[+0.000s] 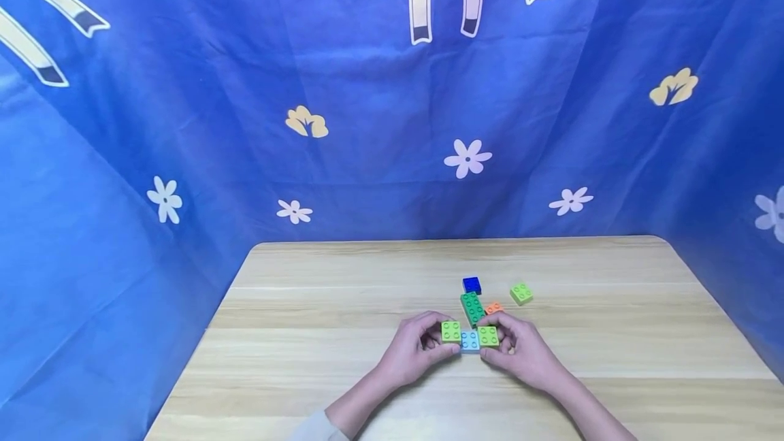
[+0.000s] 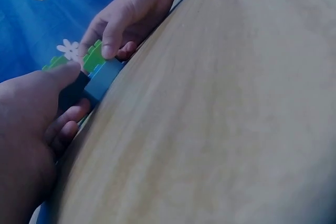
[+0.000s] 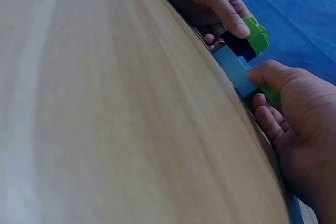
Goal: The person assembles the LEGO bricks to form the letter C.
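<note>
My left hand [image 1: 415,351] pinches a lime green brick [image 1: 450,331] between thumb and fingers. In the right wrist view a dark part [image 3: 236,43] shows beneath this brick. A light blue brick [image 1: 469,341] sits low at the table, between the two hands. At its right end my right hand [image 1: 523,354] grips a second lime green brick [image 1: 488,336], thumb at the near side and fingers behind. In the left wrist view the right thumb lies against the blue brick's [image 2: 103,80] end. The fingers hide the outer sides of both green bricks.
Just behind the hands lie a long dark green brick [image 1: 472,309] and an orange brick [image 1: 493,307], partly covered by the right fingers. A dark blue brick [image 1: 471,284] and another lime green brick [image 1: 521,293] are farther back. A blue printed curtain [image 1: 392,175] surrounds the wooden table [image 1: 294,359].
</note>
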`<state>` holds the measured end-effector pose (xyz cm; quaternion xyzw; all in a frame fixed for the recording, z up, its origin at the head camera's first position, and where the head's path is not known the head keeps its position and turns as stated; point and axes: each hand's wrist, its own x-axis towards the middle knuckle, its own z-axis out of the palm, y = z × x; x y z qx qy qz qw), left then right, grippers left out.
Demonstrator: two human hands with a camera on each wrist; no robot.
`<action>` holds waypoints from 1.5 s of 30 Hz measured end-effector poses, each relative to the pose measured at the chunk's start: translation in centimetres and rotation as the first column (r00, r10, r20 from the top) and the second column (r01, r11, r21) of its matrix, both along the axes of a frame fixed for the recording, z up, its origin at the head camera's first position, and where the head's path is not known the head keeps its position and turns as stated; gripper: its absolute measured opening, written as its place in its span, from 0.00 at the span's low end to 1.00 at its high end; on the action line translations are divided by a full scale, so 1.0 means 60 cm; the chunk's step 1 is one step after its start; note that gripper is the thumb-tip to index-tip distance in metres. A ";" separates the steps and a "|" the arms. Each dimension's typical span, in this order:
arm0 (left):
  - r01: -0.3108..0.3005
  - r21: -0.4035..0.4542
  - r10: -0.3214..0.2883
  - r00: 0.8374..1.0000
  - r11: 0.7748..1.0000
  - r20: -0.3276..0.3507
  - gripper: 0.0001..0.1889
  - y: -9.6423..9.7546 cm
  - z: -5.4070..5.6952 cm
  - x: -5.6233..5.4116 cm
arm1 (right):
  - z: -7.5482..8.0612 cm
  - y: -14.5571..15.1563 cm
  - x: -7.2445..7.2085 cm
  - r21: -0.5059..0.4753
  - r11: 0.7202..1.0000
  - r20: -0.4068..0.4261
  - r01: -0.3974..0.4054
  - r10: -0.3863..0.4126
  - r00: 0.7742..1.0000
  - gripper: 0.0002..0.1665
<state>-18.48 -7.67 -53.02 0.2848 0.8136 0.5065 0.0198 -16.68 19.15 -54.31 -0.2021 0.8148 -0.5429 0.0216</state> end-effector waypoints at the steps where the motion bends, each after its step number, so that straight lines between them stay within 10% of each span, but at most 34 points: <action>1: 0.008 0.002 -0.008 1.000 1.000 0.005 0.21 0.001 -0.001 0.000 | 0.000 0.001 0.000 0.003 1.000 -0.004 0.005 -0.005 1.000 0.25; 45: 0.024 0.098 -0.039 0.987 0.995 0.155 0.13 0.000 0.002 -0.008 | 0.003 -0.001 -0.005 -0.030 0.999 0.011 -0.011 0.011 1.000 0.26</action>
